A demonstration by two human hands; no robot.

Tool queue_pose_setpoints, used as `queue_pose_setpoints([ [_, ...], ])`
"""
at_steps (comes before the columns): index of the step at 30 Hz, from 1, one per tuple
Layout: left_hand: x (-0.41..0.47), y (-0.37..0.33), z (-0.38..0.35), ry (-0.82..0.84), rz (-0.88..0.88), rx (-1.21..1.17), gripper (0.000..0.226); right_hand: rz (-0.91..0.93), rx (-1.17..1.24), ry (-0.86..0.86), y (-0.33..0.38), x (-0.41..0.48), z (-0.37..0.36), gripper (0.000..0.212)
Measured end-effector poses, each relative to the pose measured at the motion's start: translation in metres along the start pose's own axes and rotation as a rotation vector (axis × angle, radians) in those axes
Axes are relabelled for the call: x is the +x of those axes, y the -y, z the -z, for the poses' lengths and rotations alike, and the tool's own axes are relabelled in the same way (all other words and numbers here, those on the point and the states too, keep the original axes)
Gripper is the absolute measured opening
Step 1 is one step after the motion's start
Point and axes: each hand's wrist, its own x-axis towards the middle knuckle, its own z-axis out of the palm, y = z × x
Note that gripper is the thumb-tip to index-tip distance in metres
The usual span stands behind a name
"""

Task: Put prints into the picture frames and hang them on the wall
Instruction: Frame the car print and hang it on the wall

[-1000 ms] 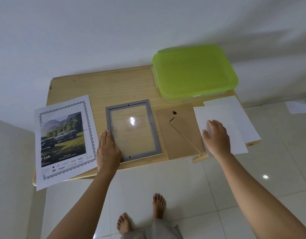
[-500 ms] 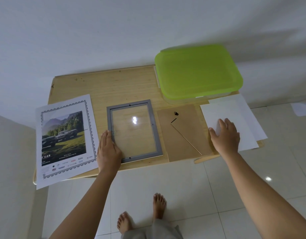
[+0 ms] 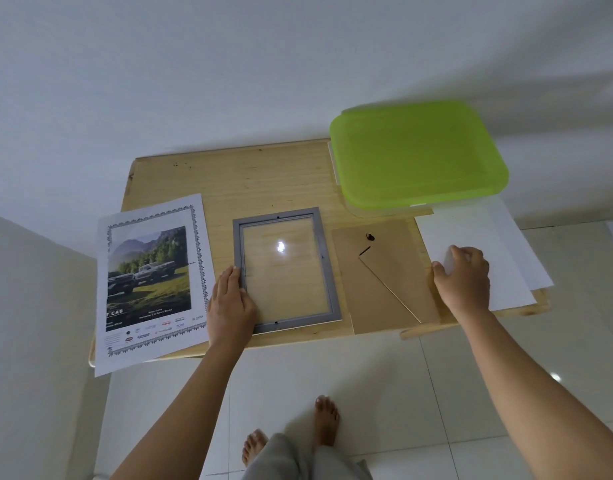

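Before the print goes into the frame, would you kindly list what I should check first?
1. Frame lying flat on the table, back removed: ok.
2. Left hand steadying the frame: ok, it rests flat on the left edge.
3. Print within reach: ok, face up just left of the frame.
4. Backing board at hand: ok, it lies just right of the frame.
5. Right hand free: not ok, it pinches the edge of the white sheets.
6. Print fits the frame: cannot tell, though the sheet looks larger.
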Motion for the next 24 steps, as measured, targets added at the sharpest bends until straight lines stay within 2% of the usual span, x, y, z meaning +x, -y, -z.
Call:
queue_pose_setpoints([
  [5, 0.007, -0.001, 0.008, 0.014, -0.036, 0.019, 0.041, 0.021, 0.043, -0.003, 0.023, -0.009, 0.004, 0.013],
  [9, 0.022, 0.003, 0.024, 0.036, -0.108, 0.029, 0.029, 0.131, 0.149, -0.015, 0.073, -0.030, -0.007, 0.030],
  [12, 0.032, 0.019, 0.044, -0.011, -0.126, 0.013, 0.029, 0.284, 0.227, -0.009, 0.131, -0.059, -0.025, 0.030],
  [16, 0.039, 0.064, 0.082, -0.099, -0.061, 0.004, 0.030, 0.455, 0.374, 0.120, 0.218, -0.110, -0.059, 0.025],
  [19, 0.036, 0.108, 0.111, -0.133, 0.042, 0.065, 0.036, 0.522, 0.445, 0.289, 0.276, -0.151, -0.087, 0.028],
  [22, 0.031, 0.148, 0.124, -0.062, 0.058, 0.138, 0.049, 0.512, 0.414, 0.422, 0.311, -0.177, -0.111, 0.032],
  [24, 0.029, 0.172, 0.126, 0.016, 0.024, 0.195, 0.063, 0.492, 0.356, 0.427, 0.326, -0.187, -0.127, 0.031],
])
